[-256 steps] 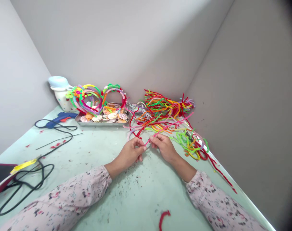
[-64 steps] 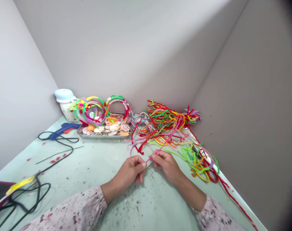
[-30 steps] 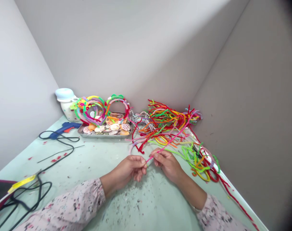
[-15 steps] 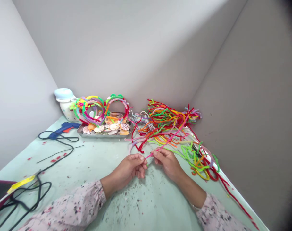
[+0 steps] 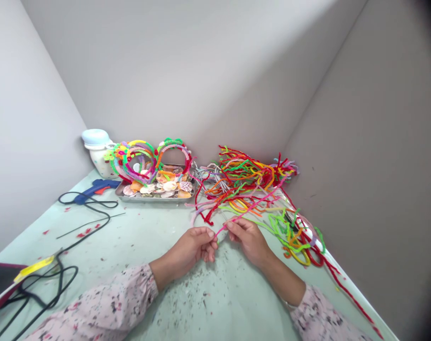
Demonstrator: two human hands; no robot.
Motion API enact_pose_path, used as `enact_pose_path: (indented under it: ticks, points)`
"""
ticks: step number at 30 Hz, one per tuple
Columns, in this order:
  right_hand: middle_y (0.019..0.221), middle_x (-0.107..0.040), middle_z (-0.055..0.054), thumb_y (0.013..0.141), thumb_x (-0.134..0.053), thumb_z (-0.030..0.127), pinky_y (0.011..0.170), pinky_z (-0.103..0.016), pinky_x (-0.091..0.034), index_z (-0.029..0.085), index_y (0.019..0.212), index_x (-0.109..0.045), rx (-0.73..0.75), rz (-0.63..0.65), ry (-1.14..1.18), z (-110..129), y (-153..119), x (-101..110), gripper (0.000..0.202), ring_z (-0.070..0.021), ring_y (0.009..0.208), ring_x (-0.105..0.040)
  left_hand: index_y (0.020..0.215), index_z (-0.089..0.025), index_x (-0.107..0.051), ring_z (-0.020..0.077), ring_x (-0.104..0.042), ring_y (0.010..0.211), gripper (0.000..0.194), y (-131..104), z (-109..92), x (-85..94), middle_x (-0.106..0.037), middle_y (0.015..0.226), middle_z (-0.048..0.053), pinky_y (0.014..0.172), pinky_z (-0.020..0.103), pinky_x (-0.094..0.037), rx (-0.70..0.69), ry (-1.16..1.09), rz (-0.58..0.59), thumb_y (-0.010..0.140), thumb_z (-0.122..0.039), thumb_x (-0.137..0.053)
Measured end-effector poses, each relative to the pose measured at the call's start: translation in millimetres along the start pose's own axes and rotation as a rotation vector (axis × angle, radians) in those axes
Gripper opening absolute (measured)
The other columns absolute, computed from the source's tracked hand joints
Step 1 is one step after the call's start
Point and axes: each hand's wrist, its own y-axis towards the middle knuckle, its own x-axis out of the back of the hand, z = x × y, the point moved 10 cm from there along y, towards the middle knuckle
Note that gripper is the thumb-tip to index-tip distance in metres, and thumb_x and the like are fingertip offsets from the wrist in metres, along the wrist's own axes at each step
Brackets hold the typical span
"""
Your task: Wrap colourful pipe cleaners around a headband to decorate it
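A bright pink pipe cleaner (image 5: 256,203) runs slantwise between my hands and on up to the right, over the pile of pipe cleaners. My left hand (image 5: 197,244) pinches its lower end between thumb and forefinger, the other fingers loosely curled. A short way along the stem, my right hand (image 5: 246,237) grips it with thumb and fingertips. Both hands are just above the pale green tabletop (image 5: 187,303). Behind them lies a heap of many-coloured pipe cleaners (image 5: 243,175), and a green and yellow tangle (image 5: 289,232) is right of my right hand.
A metal tray (image 5: 154,200) of seashells stands at the back, with fuzzy headbands (image 5: 137,163) on it. Left of it are a blue glue gun (image 5: 94,189) with a black cord (image 5: 64,274) and a white cup with a blue lid (image 5: 95,138). Grey walls enclose the table.
The pink pipe cleaner's far end has swung slightly to the right and lower. Both hands keep their pinch in nearly the same place; the whole view has shifted a little.
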Motion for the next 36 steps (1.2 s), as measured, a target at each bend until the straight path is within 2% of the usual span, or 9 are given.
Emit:
enact_pose_path:
  ticks: [15,20,23,28,33,36]
  points:
    - [0.057,-0.053,0.002,0.078,-0.066,0.04,0.053,-0.023,-0.032,0.015,0.076,-0.066,-0.03,-0.023,0.092,-7.7,2.9,1.6,0.026,-0.0093,0.053,-0.044,0.075,-0.01,-0.056,0.0029,-0.049,0.044,0.022,-0.1,0.0,1.9,-0.055,0.065,-0.002,0.045,0.015,-0.038,0.009,0.015,-0.026,0.078,-0.03,-0.065]
    - [0.056,-0.054,0.002,0.081,-0.063,0.039,0.053,-0.024,-0.033,0.015,0.076,-0.064,-0.034,0.015,0.088,-6.2,1.2,-0.2,0.025,-0.0094,0.052,-0.044,0.076,-0.011,-0.056,0.0055,-0.053,0.046,0.023,1.3,0.4,-0.6,-0.058,0.069,0.001,0.046,0.017,-0.039,0.001,0.035,0.005,0.08,-0.032,-0.062]
    - [0.058,-0.056,0.001,0.083,-0.061,0.038,0.057,-0.025,-0.036,0.015,0.074,-0.063,0.005,0.096,0.064,3.3,-2.1,-7.6,0.024,-0.0103,0.055,-0.046,0.081,-0.011,-0.056,0.0069,-0.055,0.048,0.024,1.9,-0.5,0.5,-0.059,0.073,0.002,0.047,0.019,-0.038,-0.009,0.018,-0.004,0.082,-0.035,-0.059]
    - [0.062,-0.056,0.0,0.084,-0.058,0.036,0.057,-0.025,-0.037,0.013,0.074,-0.064,0.0,0.352,0.057,15.1,-17.2,-37.9,0.025,-0.0106,0.057,-0.047,0.094,-0.012,-0.061,0.001,-0.042,0.044,0.025,0.2,-6.9,4.4,-0.057,0.076,0.0,0.044,0.016,-0.027,-0.052,0.046,-0.045,0.081,-0.033,-0.062]
    - [0.058,-0.055,0.0,0.081,-0.061,0.039,0.05,-0.023,-0.032,0.012,0.073,-0.065,-0.077,0.564,0.005,12.7,-36.2,-66.8,0.028,-0.0089,0.051,-0.043,0.103,-0.012,-0.065,0.0012,-0.045,0.049,0.031,-1.7,-12.1,7.4,-0.059,0.089,0.004,0.05,0.017,-0.033,-0.09,-0.002,-0.066,0.078,-0.03,-0.066]
    - [0.059,-0.056,0.0,0.08,-0.062,0.039,0.052,-0.022,-0.033,0.012,0.07,-0.065,-0.096,0.652,-0.044,9.8,-44.4,-76.7,0.029,-0.0089,0.053,-0.045,0.102,-0.012,-0.067,0.0017,-0.044,0.049,0.031,-3.0,-14.0,6.3,-0.058,0.081,0.003,0.049,0.017,-0.032,-0.113,-0.015,-0.061,0.077,-0.03,-0.067]
